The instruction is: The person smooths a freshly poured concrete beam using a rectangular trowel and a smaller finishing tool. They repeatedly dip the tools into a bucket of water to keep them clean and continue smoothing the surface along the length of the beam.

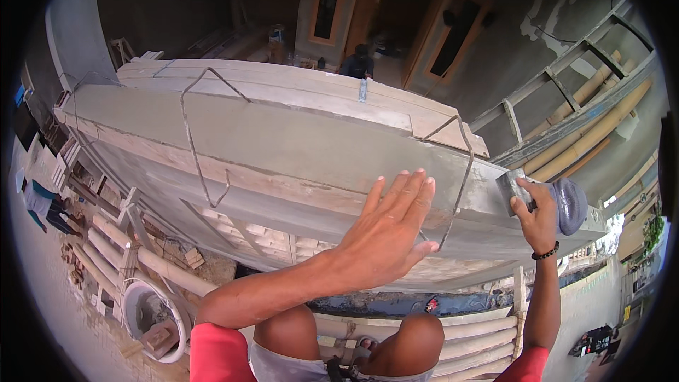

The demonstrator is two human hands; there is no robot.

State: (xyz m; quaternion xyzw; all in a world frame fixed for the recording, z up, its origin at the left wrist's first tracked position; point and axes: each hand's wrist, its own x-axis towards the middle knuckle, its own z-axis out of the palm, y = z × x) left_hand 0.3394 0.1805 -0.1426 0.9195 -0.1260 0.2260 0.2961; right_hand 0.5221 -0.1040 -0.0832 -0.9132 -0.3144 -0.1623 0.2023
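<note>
My left hand (392,223) is stretched out flat, palm down, over the near edge of a plastered beam (283,134). Nothing is in it, and its thumb is close to a bent steel rod clamp (467,170). Toward the beam's right end, my right hand (535,212) grips a small grey block (508,191) coated in cement; whether it is a sponge or a float, I cannot tell. Just right of that hand sits a rounded dark grey thing (570,205), partly hidden. Wooden boards (297,86) line the beam's long edges. Another steel rod clamp (188,127) straddles it at left.
Bamboo scaffold poles (470,346) run below my knees. A cement-stained bucket (185,332) with a wooden-looking block stands lower left. A ladder (566,88) and bamboo poles (594,131) lean at right. One person (357,64) is beyond the beam, another (46,205) far left.
</note>
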